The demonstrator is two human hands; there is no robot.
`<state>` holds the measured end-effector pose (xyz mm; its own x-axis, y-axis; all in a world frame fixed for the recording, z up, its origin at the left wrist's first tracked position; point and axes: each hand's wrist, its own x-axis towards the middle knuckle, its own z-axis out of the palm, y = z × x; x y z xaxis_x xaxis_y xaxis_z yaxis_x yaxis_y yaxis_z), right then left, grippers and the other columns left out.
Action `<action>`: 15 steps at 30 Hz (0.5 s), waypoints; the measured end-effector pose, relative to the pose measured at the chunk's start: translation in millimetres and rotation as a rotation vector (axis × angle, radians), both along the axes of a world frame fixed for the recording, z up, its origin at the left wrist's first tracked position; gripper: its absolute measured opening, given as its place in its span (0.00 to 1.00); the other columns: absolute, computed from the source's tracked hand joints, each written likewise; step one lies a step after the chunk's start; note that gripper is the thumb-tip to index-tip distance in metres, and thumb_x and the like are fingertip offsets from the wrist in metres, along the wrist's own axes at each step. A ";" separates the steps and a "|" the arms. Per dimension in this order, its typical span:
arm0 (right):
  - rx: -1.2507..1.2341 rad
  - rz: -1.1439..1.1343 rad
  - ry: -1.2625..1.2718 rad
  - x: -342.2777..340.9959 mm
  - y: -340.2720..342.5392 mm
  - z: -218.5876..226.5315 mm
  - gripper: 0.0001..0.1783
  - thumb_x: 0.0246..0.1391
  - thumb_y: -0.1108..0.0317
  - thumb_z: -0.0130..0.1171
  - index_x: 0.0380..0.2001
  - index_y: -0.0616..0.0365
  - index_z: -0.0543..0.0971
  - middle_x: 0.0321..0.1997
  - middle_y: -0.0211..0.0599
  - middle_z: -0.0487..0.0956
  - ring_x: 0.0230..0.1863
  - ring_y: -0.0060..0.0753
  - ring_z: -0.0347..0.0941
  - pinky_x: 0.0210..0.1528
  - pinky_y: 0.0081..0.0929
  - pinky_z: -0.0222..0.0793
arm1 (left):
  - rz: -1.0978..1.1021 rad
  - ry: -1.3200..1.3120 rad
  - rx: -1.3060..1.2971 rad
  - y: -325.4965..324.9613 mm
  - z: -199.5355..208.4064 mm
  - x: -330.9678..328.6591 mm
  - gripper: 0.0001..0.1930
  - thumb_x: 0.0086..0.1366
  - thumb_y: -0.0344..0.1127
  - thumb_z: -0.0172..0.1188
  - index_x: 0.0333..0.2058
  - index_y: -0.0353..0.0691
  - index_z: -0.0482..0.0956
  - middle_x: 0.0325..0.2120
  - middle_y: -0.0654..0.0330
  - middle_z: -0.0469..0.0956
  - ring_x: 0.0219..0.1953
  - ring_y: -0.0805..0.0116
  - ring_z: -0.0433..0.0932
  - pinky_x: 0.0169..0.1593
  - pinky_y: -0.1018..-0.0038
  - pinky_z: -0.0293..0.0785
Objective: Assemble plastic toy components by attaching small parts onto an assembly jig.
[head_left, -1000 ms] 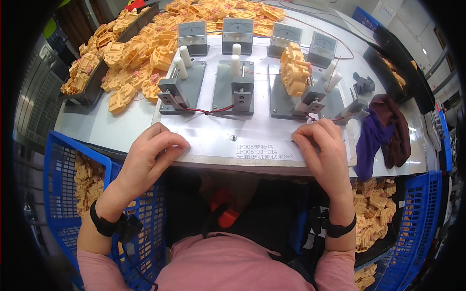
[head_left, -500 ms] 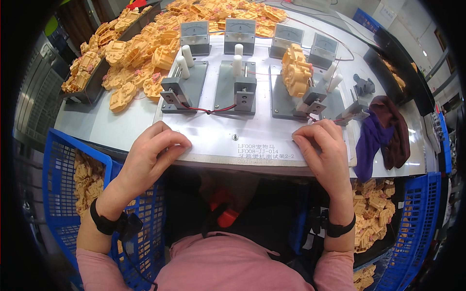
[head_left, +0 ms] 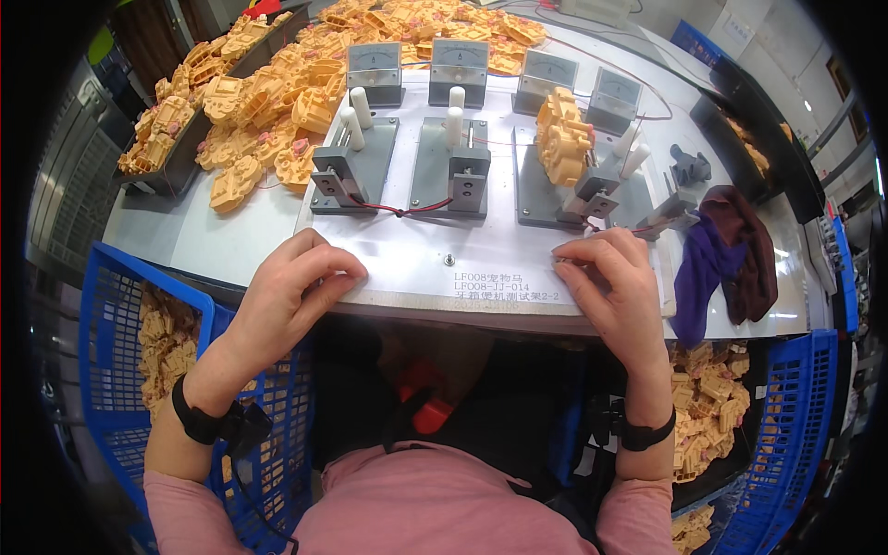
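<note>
My left hand [head_left: 298,285] rests on the front of the white board [head_left: 388,259], its fingers curled and thumb close to the index finger; nothing shows in it. Toward the board's right front corner lies my right hand [head_left: 615,289], its fingers loosely bent, thumb and index tips slightly apart, with no object visible between them. Beyond the hands stand grey test fixtures [head_left: 433,171] with white posts, metal brackets and red-and-black wires. A yellow-orange plastic gearbox [head_left: 561,139] sits upright on a right-hand fixture. Analog meters [head_left: 460,63] stand in a row behind.
Many gearboxes [head_left: 268,102] lie heaped at the back left. A dark tray [head_left: 166,171] of them stands at the left edge. Blue crates [head_left: 139,333] with more gearboxes flank me. A purple and brown cloth [head_left: 731,259] lies at the right, near a dark clamp-like piece [head_left: 689,165].
My right thumb and index tips have parted slightly. My left hand stays in place, and the fixtures and gearbox have not moved on the board. The view has shifted very little.
</note>
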<state>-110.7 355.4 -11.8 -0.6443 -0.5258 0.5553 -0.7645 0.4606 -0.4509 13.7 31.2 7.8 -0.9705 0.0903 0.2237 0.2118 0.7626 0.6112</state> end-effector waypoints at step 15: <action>0.023 0.017 0.091 -2.1 -0.2 -1.7 0.05 0.49 0.71 0.69 0.29 0.54 0.81 0.29 0.29 0.75 0.34 0.36 0.71 0.45 0.34 0.61 | -0.005 0.012 0.001 -1.1 0.1 0.9 0.05 0.65 0.27 0.62 0.39 0.40 0.81 0.31 0.57 0.73 0.34 0.61 0.75 0.38 0.70 0.71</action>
